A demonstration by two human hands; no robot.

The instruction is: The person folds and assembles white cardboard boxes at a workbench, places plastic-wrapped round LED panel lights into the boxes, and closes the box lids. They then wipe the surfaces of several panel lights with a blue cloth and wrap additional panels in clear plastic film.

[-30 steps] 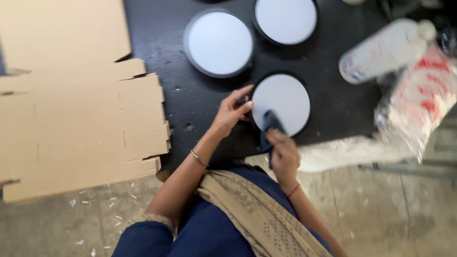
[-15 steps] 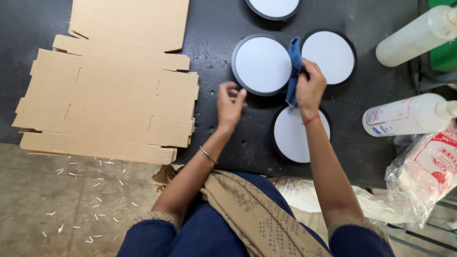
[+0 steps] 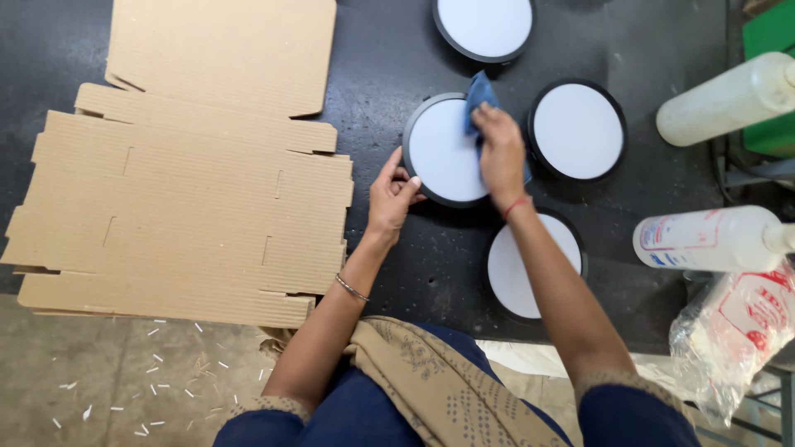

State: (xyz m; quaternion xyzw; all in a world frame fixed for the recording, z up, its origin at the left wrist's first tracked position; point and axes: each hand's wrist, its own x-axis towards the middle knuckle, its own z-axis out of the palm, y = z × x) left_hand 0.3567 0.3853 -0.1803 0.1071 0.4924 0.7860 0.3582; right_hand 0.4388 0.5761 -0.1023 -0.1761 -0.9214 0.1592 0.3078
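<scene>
Fingers of my right hand (image 3: 501,153) are pressed together on a blue cloth (image 3: 479,98), pinning it flat against the white face of a round black-rimmed panel light (image 3: 443,153) — the one lying near the middle of the dark table (image 3: 389,58). My left hand (image 3: 389,194) rests at that light's near-left rim, fingers slightly bent and close together, the thumb tip touching the black edge, gripping nothing else.

Three more lights of the same kind lie face up around it: one (image 3: 484,26) toward the far edge of the table, one (image 3: 577,130) just beside the cloth on the right, and one (image 3: 530,265) toward the near edge, partly under my right forearm. None of them touch each other.

On the left part of the table lies a stack of flattened cardboard box blanks (image 3: 190,207), reaching the near edge. Along the right edge lie two white plastic bottles on their sides — one (image 3: 729,99) farther, one (image 3: 712,238) nearer — with a crumpled clear plastic bag (image 3: 733,331) hanging off the near right corner.
</scene>
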